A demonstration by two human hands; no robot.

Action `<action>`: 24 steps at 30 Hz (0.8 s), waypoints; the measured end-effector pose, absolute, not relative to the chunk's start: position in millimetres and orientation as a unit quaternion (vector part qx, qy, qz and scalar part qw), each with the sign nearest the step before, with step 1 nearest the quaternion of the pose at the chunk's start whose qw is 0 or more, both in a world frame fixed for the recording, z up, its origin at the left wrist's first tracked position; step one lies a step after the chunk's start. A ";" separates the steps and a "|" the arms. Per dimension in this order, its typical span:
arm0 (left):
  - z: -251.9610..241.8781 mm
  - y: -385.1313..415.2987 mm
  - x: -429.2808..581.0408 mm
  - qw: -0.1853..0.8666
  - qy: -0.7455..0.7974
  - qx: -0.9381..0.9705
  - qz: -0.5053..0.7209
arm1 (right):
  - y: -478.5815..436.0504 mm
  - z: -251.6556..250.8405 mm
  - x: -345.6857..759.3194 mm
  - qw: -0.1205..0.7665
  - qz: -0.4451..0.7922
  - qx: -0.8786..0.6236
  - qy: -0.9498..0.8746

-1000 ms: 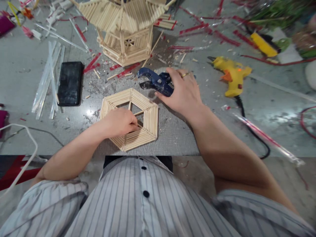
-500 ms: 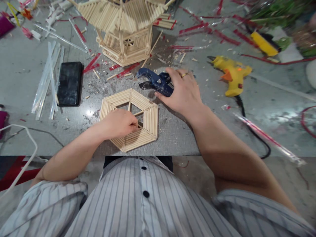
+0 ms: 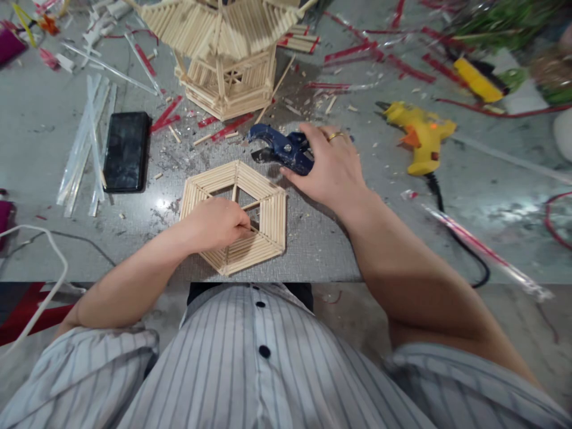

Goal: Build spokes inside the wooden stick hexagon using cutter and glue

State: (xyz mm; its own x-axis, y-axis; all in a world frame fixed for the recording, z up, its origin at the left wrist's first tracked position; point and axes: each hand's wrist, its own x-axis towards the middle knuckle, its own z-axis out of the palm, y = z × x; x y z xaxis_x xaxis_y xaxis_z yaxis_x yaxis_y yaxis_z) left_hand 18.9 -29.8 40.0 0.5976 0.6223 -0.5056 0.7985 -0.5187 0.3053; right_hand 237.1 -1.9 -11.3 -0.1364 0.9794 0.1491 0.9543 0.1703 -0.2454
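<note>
A hexagonal frame of pale wooden sticks point(image 3: 272, 223) lies flat near the table's front edge, with thin spokes crossing its open centre. Over its left part is my left hand point(image 3: 217, 223), fingers pressed together at the centre opening; whatever they pinch is too small to make out. My right hand point(image 3: 333, 161) is wrapped round the handles of a blue cutter point(image 3: 279, 143), which rests on the table with its jaws pointing left, just above the frame. Behind them stands a pagoda-like model of sticks point(image 3: 218, 77).
A black phone point(image 3: 127, 152) lies left beside clear glue sticks point(image 3: 84, 143). A yellow glue gun point(image 3: 420, 134) with a black cord lies right. Red-and-clear wrapper strips point(image 3: 351, 52) and stick scraps litter the grey table point(image 3: 322, 250).
</note>
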 end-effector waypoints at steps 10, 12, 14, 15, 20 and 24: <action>38.9 -29.3 18.3 0.248 0.413 0.859 -0.175 | -1.1 -18.3 237.8 0.176 0.033 -0.633 -0.753; 39.4 -29.3 18.6 0.251 0.414 0.858 -0.174 | -0.6 -19.5 238.1 0.177 0.027 -0.632 -0.754; 39.8 -29.3 18.5 0.255 0.415 0.856 -0.172 | -0.6 -19.5 238.1 0.173 0.023 -0.634 -0.753; 39.8 -29.3 18.2 0.256 0.415 0.856 -0.172 | -0.9 -19.1 237.9 0.170 0.021 -0.636 -0.752; 39.6 -29.0 17.3 0.246 0.415 0.858 -0.175 | -1.2 -18.8 237.8 0.154 0.009 -0.642 -0.751; 40.2 -29.5 17.5 0.248 0.409 0.862 -0.169 | 1.1 -21.8 238.7 0.149 0.003 -0.644 -0.750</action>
State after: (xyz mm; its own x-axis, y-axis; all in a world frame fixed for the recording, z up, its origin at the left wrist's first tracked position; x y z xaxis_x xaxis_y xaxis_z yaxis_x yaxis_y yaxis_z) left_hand 17.5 -29.5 40.2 0.6083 0.6208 -0.4946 0.7887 -0.5423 0.2894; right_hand 238.7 1.1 -21.8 -0.1251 0.9676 0.2191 0.9658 0.1693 -0.1963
